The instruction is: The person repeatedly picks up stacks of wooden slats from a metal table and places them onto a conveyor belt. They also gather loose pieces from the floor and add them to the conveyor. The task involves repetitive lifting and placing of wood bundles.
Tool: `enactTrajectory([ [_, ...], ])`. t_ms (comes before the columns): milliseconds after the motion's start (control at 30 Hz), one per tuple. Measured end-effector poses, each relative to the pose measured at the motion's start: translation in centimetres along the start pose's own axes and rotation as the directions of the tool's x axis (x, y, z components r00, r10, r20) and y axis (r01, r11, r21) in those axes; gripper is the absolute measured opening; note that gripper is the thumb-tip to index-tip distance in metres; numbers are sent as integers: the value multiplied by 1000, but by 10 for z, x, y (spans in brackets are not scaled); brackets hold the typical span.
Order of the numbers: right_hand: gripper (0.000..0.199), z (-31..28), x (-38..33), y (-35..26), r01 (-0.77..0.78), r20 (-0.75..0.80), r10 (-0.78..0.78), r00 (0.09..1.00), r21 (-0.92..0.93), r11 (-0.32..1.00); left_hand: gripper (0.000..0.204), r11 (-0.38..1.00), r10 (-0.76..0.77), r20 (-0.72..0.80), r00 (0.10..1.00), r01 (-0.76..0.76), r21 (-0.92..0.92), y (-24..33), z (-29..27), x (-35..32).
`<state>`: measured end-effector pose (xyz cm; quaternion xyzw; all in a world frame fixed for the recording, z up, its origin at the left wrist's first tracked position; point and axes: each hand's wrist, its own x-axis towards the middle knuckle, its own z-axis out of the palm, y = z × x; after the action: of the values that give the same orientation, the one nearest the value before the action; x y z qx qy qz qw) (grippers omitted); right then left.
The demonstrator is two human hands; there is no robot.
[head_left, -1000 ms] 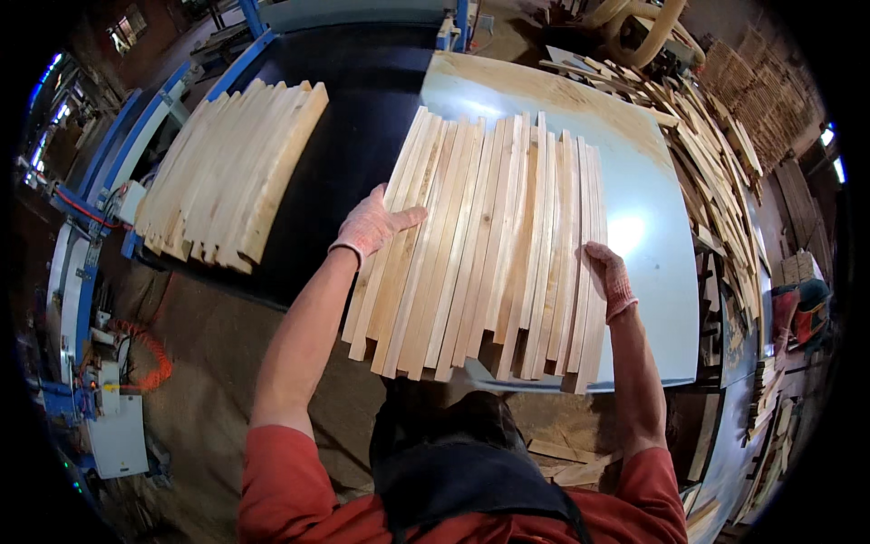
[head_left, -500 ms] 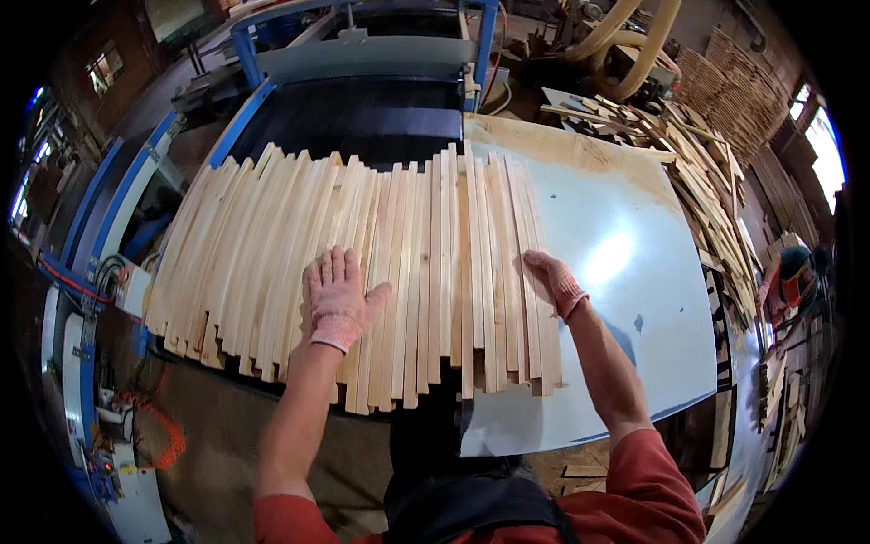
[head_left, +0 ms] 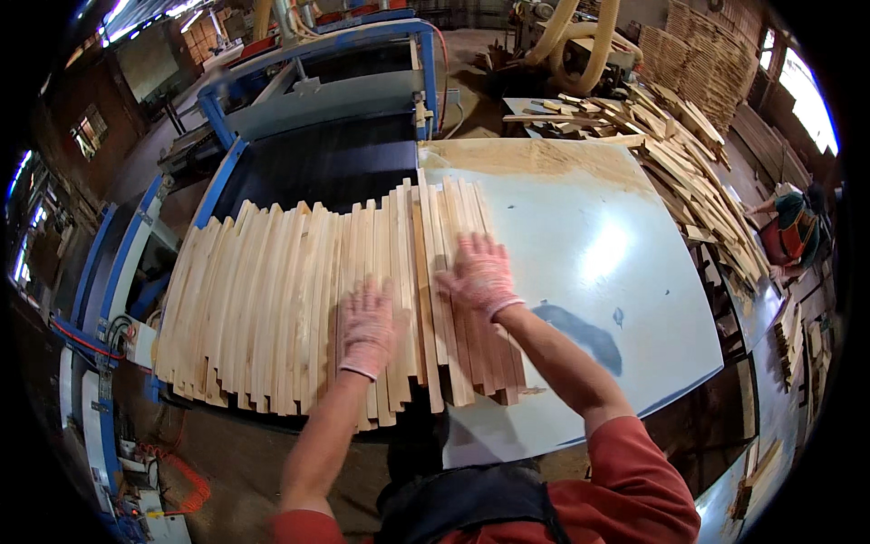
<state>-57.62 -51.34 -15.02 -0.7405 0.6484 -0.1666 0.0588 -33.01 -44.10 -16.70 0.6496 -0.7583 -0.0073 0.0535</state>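
A wide row of pale wooden slats [head_left: 272, 299] lies side by side across the dark machine bed [head_left: 317, 168] and the left part of the light table top [head_left: 589, 254]. My left hand [head_left: 367, 328], in a pink knit glove, presses flat on the slats near the row's middle. Over at the row's right end, my right hand [head_left: 480, 275], gloved the same way, also lies flat with fingers spread. Neither hand grips a slat.
A blue-framed machine [head_left: 299, 82] stands behind the bed. Heaps of loose slats [head_left: 689, 154] line the table's right side, with stacked wood beyond. Another person [head_left: 793, 227] crouches at the far right. An orange cable [head_left: 181, 480] lies on the floor at lower left.
Both hands have slid the right-hand bundle of slats leftward until it joined the left pile into one row. The hands now sit closer together on top of it.
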Motion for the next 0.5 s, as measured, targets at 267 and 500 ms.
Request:
enactTrajectory([
  [267,90,9,18,-34,-2,67,3,998,-16,1000,64,991,38,43,998,-44,127,38,15,2],
  [500,92,0,-3,10,-62,42,63,997,-17,998,69,998,15,83,996,-20,58,42,3,-2],
])
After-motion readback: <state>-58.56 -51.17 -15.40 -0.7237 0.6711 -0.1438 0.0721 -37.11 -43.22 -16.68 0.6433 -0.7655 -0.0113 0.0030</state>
